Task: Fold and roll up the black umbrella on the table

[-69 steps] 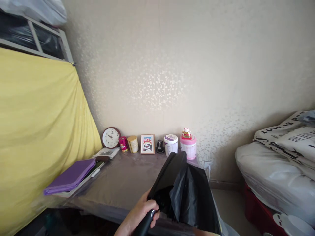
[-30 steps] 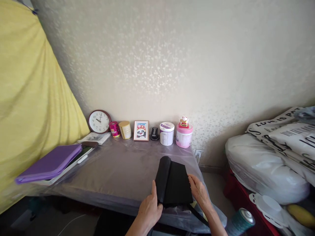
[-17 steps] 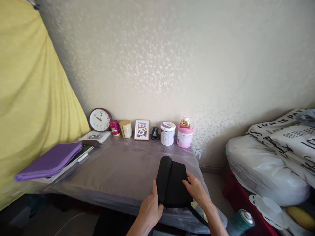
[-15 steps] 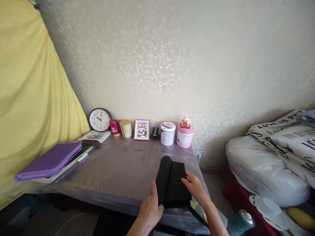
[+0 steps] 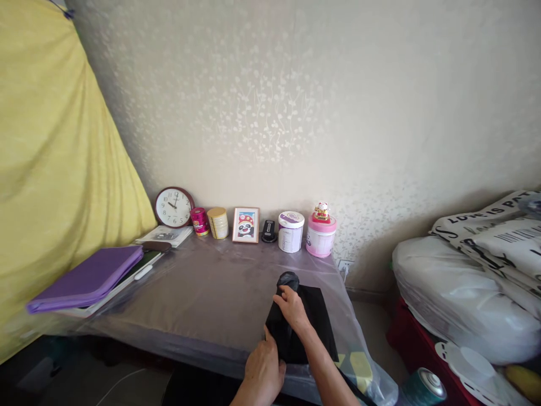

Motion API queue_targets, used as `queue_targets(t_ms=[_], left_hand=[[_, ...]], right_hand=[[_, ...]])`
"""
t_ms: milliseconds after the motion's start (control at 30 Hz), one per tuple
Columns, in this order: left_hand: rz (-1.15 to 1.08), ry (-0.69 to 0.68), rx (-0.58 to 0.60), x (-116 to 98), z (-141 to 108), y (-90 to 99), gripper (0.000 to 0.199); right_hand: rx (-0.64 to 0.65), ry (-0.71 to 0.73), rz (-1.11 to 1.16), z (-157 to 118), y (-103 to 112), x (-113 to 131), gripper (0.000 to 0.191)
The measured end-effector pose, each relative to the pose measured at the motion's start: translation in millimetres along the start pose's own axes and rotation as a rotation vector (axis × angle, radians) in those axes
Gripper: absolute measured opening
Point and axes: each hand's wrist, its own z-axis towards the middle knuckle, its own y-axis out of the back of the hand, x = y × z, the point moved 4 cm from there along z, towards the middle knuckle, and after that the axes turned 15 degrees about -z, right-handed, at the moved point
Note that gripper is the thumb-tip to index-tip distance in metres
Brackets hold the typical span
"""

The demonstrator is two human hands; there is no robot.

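A black piece of folded fabric with a rounded, rolled left side lies at the front right of the table; its exact kind is not clear. A black strap trails from its near right corner past the table edge. My left hand grips the near left corner, thumb and index finger closed along the side. My right hand reaches over the fabric, its fingers curled on the roll just below the rounded far end. The palm hides part of the roll.
Along the wall stand a clock, a pink tin, a picture frame, a white tub and a pink tub topped by a cat figurine. A purple folder lies left. A spray can stands at lower right.
My right hand has moved left and away from me, from the fabric's right edge onto its rolled side. The left hand keeps its hold on the near left corner.
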Motion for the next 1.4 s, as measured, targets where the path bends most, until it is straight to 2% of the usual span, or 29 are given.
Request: queue_targets(t_ms=[133,267,367,467,567,667,733,867,967,1167,1300,1400], left_hand=[[0.009,-0.017,0.004,2.2,0.3,-0.2,0.06],[0.04,-0.066,0.006,15.1,-3.9,-1.1,0.055],[0.087,-0.167,-0.114,22.1,-8.9,3.2,0.05],[0.089,-0.325,-0.267,17.2,-12.5,9.6,0.038],[0.024,-0.513,-0.301,7.6,-11.9,8.4,0.033],[0.009,-0.619,-0.293,7.5,-5.6,-1.8,0.049],[0.028,-0.603,-0.295,14.1,1.2,-10.6,0.057],[0.086,-0.593,-0.281,24.4,12.4,-26.3,0.062],[0.121,-0.591,-0.287,26.1,18.1,-34.5,0.068],[0.094,-0.464,-0.235,29.0,25.7,-43.7,0.075],[0.051,-0.361,-0.133,27.4,24.1,-39.2,0.076],[0.044,-0.309,-0.098,22.7,20.6,-32.5,0.077]], right_hand=[[0.014,0.061,-0.194,-2.5,-2.7,5.5,0.036],[0.03,0.096,-0.252,-3.3,-3.3,9.7,0.036],[0.051,0.131,-0.204,-4.6,-4.5,12.4,0.031],[0.082,0.185,-0.127,-6.8,-5.9,15.6,0.025],[0.072,0.214,-0.119,-8.8,-6.3,16.8,0.024],[0.064,0.254,-0.11,-12.6,-7.4,15.6,0.025],[0.021,0.303,-0.11,-17.2,-6.4,13.2,0.026],[-0.172,0.467,-0.164,-25.9,0.6,5.1,0.025],[-0.229,0.534,-0.211,-22.1,2.2,-5.6,0.024],[-0.222,0.546,-0.318,10.2,-0.7,-18.2,0.029],[-0.173,0.489,-0.364,36.1,-2.6,-19.3,0.029],[-0.131,0.429,-0.378,53.7,-2.9,-20.1,0.029]])
